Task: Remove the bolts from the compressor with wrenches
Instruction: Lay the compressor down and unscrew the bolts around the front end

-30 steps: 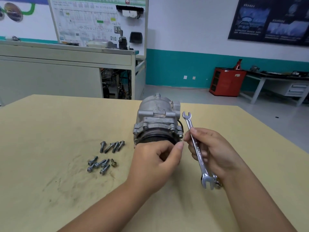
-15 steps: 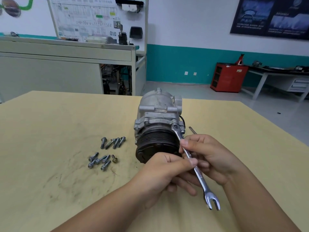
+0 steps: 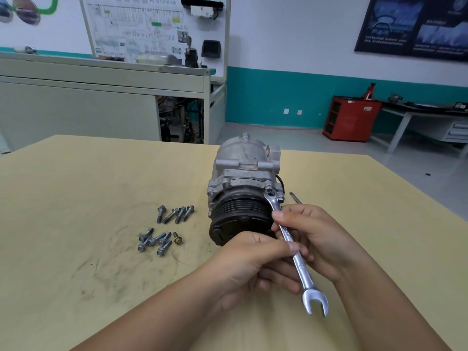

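A second ago I held the long polished steel wrench upright in my right hand, clear of the work, while my left hand sat on the pulley. Now the wrench slants down toward me. Its upper head is laid on the small hex bolt at the right corner of the flange, and its open-jawed lower end hangs free over the pale yellow wooden surface. My left hand has left the pulley and joined the tool.

The cast grey aluminium compressor lies on its side in the middle of the surface, with its black grooved pulley facing me. My right hand's fingers are curled round the upper shank just below the head. My left hand pinches the middle of the shank between thumb and forefinger, the other fingers tucked beneath. Nothing holds the compressor body now.

To its left, well apart, lie the loose silver flanged bolts in two small clusters, so much of the job looks done. I judge that I've just set up on the next bolt and the turn hasn't begun. I can't tell whether the head sits fully on the hex. If it doesn't, it may slip off under load, and the unsteadied body may roll. A thin grey metal tip shows beyond my right hand; what it is I can't make out.
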